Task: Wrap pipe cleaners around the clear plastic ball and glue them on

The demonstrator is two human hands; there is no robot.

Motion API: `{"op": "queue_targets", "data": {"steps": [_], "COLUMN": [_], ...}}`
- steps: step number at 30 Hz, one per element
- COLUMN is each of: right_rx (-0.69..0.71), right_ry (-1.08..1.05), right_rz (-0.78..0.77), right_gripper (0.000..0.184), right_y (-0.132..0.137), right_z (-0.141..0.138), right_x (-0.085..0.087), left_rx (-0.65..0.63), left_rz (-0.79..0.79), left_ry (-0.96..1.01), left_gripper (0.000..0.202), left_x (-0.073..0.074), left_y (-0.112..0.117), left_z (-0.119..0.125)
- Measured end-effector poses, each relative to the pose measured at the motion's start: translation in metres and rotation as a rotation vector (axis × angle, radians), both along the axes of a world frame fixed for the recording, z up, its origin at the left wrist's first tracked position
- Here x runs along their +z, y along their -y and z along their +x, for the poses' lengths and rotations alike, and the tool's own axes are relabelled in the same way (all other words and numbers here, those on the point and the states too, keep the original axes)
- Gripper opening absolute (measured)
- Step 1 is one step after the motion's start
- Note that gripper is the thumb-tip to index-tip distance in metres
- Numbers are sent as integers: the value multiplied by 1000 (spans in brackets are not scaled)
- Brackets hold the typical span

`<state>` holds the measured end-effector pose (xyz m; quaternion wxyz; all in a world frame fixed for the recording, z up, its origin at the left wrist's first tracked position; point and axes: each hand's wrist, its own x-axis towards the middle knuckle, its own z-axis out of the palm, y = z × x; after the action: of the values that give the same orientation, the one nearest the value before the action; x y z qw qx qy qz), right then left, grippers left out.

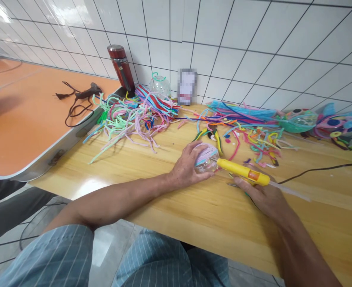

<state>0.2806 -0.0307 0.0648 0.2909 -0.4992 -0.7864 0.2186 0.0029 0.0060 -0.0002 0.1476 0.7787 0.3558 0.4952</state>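
At the middle of the wooden table, my left hand is curled around a clear ball, its upper part covered with pink and blue fuzzy stems; fingers over the far side, thumb along the near side. My right hand, to the right, is closed on a yellow glue gun, most of its fingers hidden. The nozzle points left at the ball's right side; contact cannot be confirmed. A translucent glue stick projects from the gun's rear. Just beyond the ball lie pliers with yellow-and-green handles. Far left: a tangle of fuzzy stems and a red flask, upright but appearing tilted. Far centre: a phone against the tiled wall.
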Motion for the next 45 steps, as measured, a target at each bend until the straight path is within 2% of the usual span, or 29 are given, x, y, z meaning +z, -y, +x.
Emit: {"op": "queue_targets", "data": {"steps": [8,30,35,40,45], "right_rx": [-42,-61,-95,-110,-90], "right_ry": [13,39,46,67,48], "right_rz": [-82,-73,-96,-42,-59], "right_gripper": [30,31,32,38,28], "right_y": [0,1,0,-2,-1], "right_z": [1,2,-2,-4,2], "right_x": [1,-3,3,9,-1], "left_rx": [-20,-8,-14,-19,-2], "left_rz": [-9,-4,4,-1,-25], "left_ry": [1,-5,-3,4,-3], "left_gripper": [92,90,91,93,95], "left_x": [1,0,0,-1,-2], "left_y": [0,0,-1,-1,-1], "left_z": [-1,0,-1,0,1]}}
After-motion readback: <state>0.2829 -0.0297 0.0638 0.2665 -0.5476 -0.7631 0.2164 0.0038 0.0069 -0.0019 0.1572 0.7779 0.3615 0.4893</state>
